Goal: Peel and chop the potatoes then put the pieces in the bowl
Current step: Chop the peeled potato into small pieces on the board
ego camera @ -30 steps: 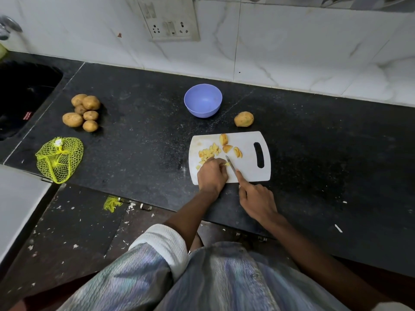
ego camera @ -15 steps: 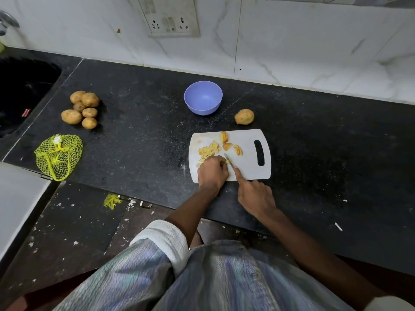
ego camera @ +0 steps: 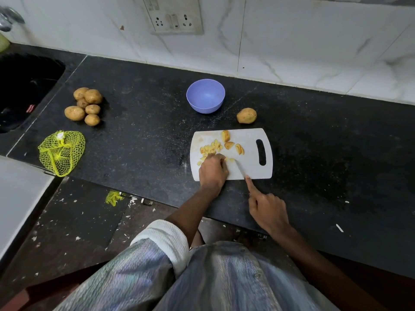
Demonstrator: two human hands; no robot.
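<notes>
A white cutting board (ego camera: 249,169) lies on the black counter with small chopped potato pieces (ego camera: 211,149) and three larger wedges (ego camera: 229,145) on it. My left hand (ego camera: 213,171) curls over a potato piece at the board's near left. My right hand (ego camera: 267,209) grips a knife (ego camera: 239,168), index finger stretched along the blade's back, the tip close to my left fingers. An empty lilac bowl (ego camera: 205,95) stands behind the board. One whole potato (ego camera: 246,115) sits beside the board's far right corner.
Several unpeeled potatoes (ego camera: 84,106) lie in a heap at the left, near a black sink (ego camera: 22,86). A yellow net bag (ego camera: 60,151) lies at the counter's front left. A wall socket (ego camera: 174,16) is on the marble wall behind. Scraps litter the floor.
My right hand has drawn the knife back toward me and to the right. My left hand stays on the potato piece. The camera has moved slightly.
</notes>
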